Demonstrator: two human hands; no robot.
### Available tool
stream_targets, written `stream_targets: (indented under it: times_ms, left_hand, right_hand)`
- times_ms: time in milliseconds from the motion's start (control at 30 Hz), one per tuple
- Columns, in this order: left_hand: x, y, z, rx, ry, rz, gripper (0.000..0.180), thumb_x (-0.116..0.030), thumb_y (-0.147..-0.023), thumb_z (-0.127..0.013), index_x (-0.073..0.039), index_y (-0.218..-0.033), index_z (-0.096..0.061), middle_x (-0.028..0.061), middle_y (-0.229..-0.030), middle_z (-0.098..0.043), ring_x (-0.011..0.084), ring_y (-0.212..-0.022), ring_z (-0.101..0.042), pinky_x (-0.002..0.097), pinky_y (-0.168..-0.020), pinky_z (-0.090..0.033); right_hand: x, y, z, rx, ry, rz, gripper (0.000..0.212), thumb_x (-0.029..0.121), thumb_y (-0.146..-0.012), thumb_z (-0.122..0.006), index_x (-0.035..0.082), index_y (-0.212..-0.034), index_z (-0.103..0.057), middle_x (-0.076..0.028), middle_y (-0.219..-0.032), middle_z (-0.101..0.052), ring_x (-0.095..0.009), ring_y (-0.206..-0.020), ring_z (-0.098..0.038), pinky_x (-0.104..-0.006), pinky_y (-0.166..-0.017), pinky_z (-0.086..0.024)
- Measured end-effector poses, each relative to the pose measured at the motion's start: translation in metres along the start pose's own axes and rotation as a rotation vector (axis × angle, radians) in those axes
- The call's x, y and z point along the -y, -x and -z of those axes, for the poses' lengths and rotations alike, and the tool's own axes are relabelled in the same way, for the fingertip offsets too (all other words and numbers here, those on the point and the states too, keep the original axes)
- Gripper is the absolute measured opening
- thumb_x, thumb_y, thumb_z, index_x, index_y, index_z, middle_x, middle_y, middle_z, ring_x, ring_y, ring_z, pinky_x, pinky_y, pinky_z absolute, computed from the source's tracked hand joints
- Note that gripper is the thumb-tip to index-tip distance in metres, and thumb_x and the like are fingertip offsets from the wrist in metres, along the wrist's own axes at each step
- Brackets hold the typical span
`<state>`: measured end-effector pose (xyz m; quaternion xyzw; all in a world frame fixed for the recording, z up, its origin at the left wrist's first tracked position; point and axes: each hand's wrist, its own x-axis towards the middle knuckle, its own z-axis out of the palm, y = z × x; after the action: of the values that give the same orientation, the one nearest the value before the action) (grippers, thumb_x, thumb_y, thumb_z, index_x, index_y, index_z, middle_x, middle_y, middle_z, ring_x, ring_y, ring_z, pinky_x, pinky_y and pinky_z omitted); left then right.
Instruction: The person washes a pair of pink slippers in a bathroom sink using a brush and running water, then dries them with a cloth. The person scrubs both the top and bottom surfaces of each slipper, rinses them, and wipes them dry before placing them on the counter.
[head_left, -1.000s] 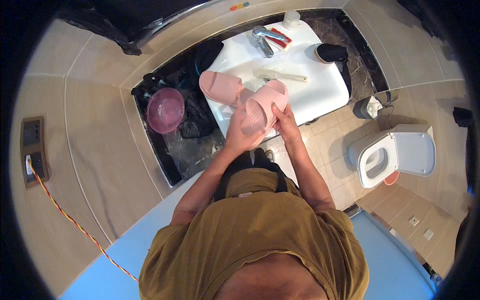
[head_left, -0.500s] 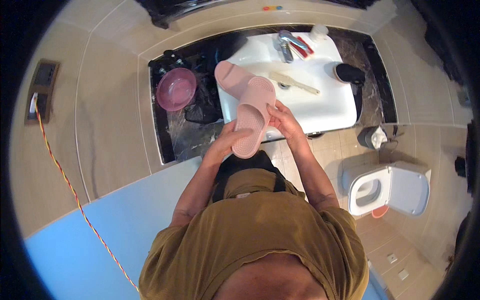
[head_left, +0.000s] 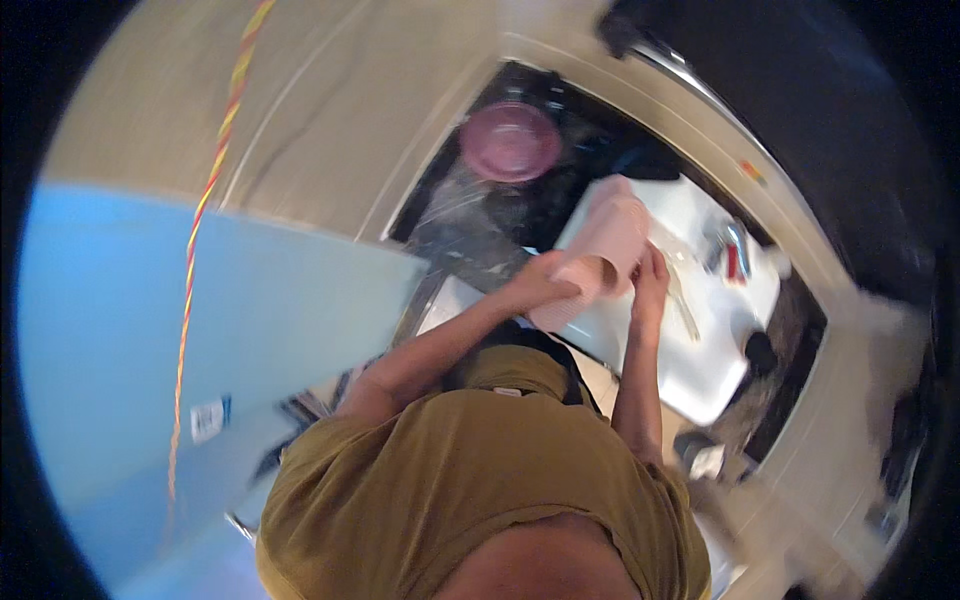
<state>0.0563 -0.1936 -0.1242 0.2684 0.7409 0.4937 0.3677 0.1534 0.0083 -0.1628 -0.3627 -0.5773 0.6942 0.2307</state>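
A pair of pink slippers (head_left: 618, 228), blurred and overlapping, is held over the near left part of the white washbasin (head_left: 690, 375). My left hand (head_left: 540, 284) is closed on the heel end of the nearer slipper, thumb on top. Closed on its side by the strap is my right hand (head_left: 650, 278). How the farther slipper is supported is hidden. In the washbasin, just right of my right hand, lies a pale long-handled brush (head_left: 682, 300).
A chrome tap (head_left: 736, 245) with something red beside it stands at the back. On the dark counter is a pink plastic basin (head_left: 510, 142). A black round item (head_left: 760, 352) sits on the right rim. Along the left hangs a red-yellow twisted cord (head_left: 205, 195) before a blue panel (head_left: 110, 330).
My view has swung left, so the washbasin appears turned and farther right, and more blue panel shows. Both hands keep their hold on the slipper.
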Motion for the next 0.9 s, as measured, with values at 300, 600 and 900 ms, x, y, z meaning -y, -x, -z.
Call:
stream_targets:
  times_ms: [300, 600, 900]
  left_hand:
    - [0.038, 0.075, -0.061, -0.357, 0.74, -0.031, 0.053, -0.007, -0.074, -0.074, -0.003, -0.122, -0.053, 0.0043, -0.108, -0.063, 0.0119, -0.096, -0.059, 0.0293, -0.085, -0.048]
    - [0.042, 0.163, -0.085, -0.765, 0.765, 0.015, 0.049, -0.008, -0.071, -0.075, -0.001, -0.116, -0.056, 0.0068, -0.101, -0.064, 0.0137, -0.094, -0.06, 0.03, -0.082, -0.049]
    - [0.054, 0.288, -0.094, -1.077, 0.77, 0.002, 0.053, -0.012, -0.071, -0.074, -0.001, -0.119, -0.055, 0.0088, -0.106, -0.064, 0.0166, -0.097, -0.059, 0.0315, -0.087, -0.047]
  right_hand:
    - [-0.01, 0.007, -0.032, 0.549, -0.284, -0.276, 0.028, 0.025, -0.096, -0.05, 0.001, -0.109, -0.057, -0.007, -0.105, -0.061, -0.017, -0.093, -0.06, -0.03, -0.08, -0.048]
    - [0.005, 0.08, -0.093, 0.868, -0.004, -0.321, 0.026, 0.029, -0.097, -0.048, 0.005, -0.102, -0.058, -0.001, -0.09, -0.059, -0.009, -0.076, -0.055, -0.0232, -0.063, -0.043]
    - [-0.035, 0.178, -0.153, 1.202, 0.107, -0.357, 0.026, 0.025, -0.096, -0.051, 0.003, -0.105, -0.06, -0.001, -0.087, -0.06, -0.009, -0.073, -0.054, -0.0227, -0.062, -0.044]
